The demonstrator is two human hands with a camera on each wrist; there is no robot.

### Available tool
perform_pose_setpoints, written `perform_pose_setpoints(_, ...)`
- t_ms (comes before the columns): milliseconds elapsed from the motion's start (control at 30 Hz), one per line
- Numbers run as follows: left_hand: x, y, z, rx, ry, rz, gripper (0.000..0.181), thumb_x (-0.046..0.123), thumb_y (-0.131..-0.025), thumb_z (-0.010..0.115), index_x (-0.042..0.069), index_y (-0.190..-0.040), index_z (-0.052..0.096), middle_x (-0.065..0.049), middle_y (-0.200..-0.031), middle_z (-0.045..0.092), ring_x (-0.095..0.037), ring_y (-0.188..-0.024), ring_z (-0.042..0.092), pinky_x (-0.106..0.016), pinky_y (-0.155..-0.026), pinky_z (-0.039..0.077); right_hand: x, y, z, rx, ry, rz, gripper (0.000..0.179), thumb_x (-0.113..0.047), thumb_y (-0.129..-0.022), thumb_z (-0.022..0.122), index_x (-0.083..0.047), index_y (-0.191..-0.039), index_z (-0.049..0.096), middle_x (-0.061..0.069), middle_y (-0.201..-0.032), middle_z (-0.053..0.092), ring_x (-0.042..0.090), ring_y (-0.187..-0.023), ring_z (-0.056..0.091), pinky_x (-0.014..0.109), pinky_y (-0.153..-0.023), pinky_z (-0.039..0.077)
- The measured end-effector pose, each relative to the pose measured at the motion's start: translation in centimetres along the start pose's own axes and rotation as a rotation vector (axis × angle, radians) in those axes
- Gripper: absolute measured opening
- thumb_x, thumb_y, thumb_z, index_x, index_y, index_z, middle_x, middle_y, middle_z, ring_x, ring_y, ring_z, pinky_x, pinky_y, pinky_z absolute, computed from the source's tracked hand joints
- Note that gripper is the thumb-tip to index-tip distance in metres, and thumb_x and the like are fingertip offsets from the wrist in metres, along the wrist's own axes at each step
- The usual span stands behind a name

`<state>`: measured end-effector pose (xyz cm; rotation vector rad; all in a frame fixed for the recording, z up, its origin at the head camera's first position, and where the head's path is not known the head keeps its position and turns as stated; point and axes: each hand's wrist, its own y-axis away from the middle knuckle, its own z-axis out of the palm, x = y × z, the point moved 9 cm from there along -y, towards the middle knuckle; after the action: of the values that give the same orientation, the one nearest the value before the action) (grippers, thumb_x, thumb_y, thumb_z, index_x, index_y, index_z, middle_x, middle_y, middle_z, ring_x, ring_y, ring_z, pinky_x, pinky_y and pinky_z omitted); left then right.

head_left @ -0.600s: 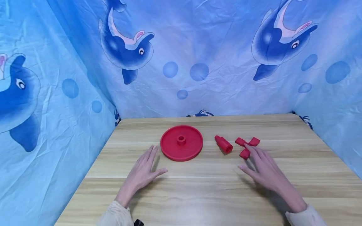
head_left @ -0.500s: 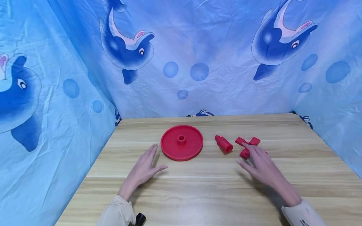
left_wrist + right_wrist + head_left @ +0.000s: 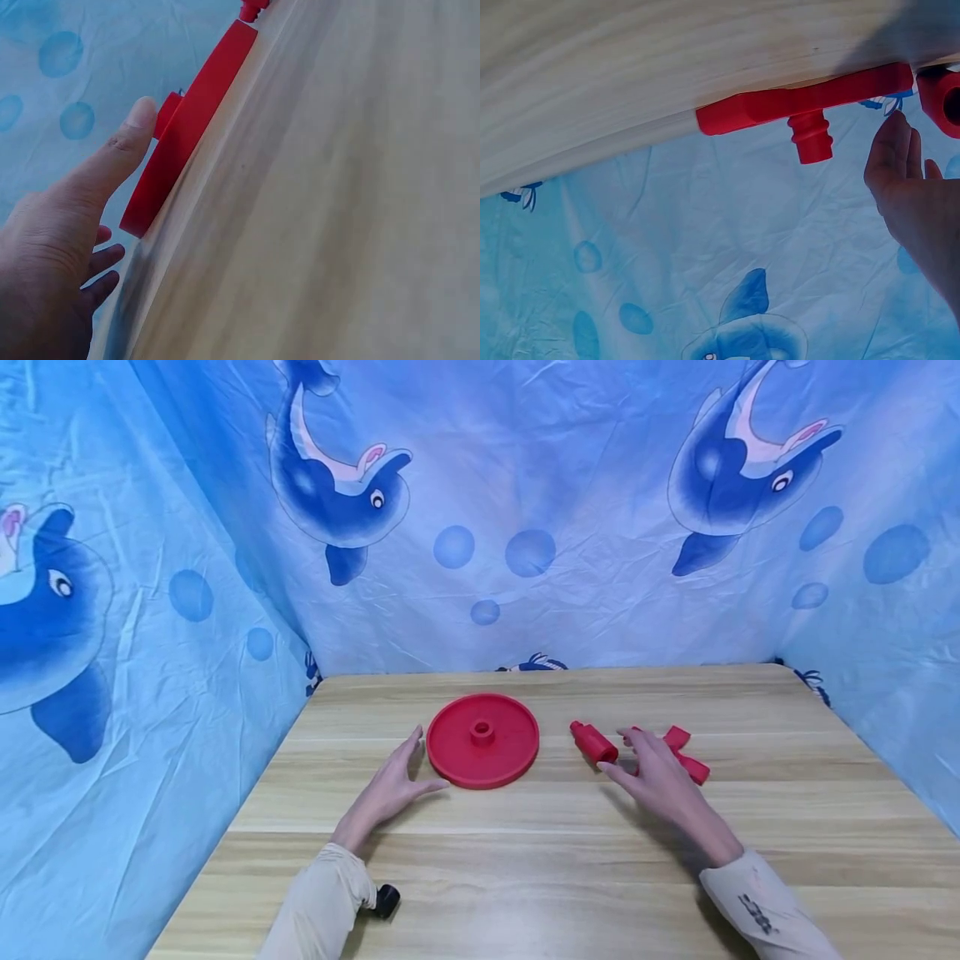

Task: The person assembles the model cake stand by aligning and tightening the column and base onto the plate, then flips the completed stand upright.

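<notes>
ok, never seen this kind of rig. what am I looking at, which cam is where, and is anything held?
No machine: these are a person's two bare hands. The wide picture comes from a camera worn on the head, looking forward and down; the other two come from a camera on each wrist.

On the wooden table lie a round red disc, a red bottle-shaped piece and a red cross-shaped piece. Blue dolphin-print cloth hangs behind.

The left hand is beside the disc; the right hand is close to the bottle-shaped piece. Neither appears to grip anything; whether fingers touch is hard to tell.
</notes>
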<state>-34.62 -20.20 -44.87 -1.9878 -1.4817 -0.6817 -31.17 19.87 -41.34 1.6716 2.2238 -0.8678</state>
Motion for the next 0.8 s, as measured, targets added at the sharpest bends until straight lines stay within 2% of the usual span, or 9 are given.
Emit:
perform_pose_setpoints(167,-0.1,-0.8,0.3,-0.019,0.007,0.004,0.128,0.063,-0.075,0.086,0.007,-0.166,0.017,-0.010,-0.169,0.025,-0.034,-0.154,0.024,-0.061,-0.117,0.030,-0.1,-0.8,0.8,-0.026,0.014,0.010,0.077,-0.037,-0.087,0.084,0.002,-0.145,0.050,0.024,-0.126,0.062,0.042,-0.115,0.059,0.063,-0.088,0.056)
perform_pose_setpoints(267,-0.2,-1.4,0.3,-0.022,0.015,0.016,0.127,0.064,-0.073,0.087,0.006,-0.165,0.022,-0.012,-0.166,0.031,-0.035,-0.152,0.028,-0.061,-0.117,0.032,0.0,-1.0,1.1,-0.038,0.018,0.023,0.076,-0.037,-0.088,0.083,0.002,-0.145,0.050,0.023,-0.123,0.063,0.041,-0.113,0.059,0.062,-0.088,0.055)
perform_pose_setpoints(433,-0.9,-2.1,0.4,-0.038,0.019,-0.009,0.123,0.062,-0.073,0.088,0.004,-0.163,0.028,-0.016,-0.163,0.037,-0.038,-0.149,0.032,-0.061,-0.115,0.034,0.2,-1.4,1.5,-0.049,0.022,0.030,0.075,-0.037,-0.089,0.083,0.003,-0.144,0.051,0.021,-0.119,0.064,0.038,-0.108,0.058,0.058,-0.086,0.056)
perform_pose_setpoints(800,-1.2,-2.5,0.3,-0.052,0.016,-0.014,0.121,0.059,-0.073,0.090,0.005,-0.163,0.029,-0.014,-0.163,0.037,-0.037,-0.150,0.032,-0.058,-0.116,0.035,0.2,-2.0,2.2,-0.068,0.058,0.058,0.076,-0.037,-0.087,0.084,0.001,-0.145,0.053,0.020,-0.121,0.064,0.038,-0.109,0.057,0.057,-0.086,0.056)
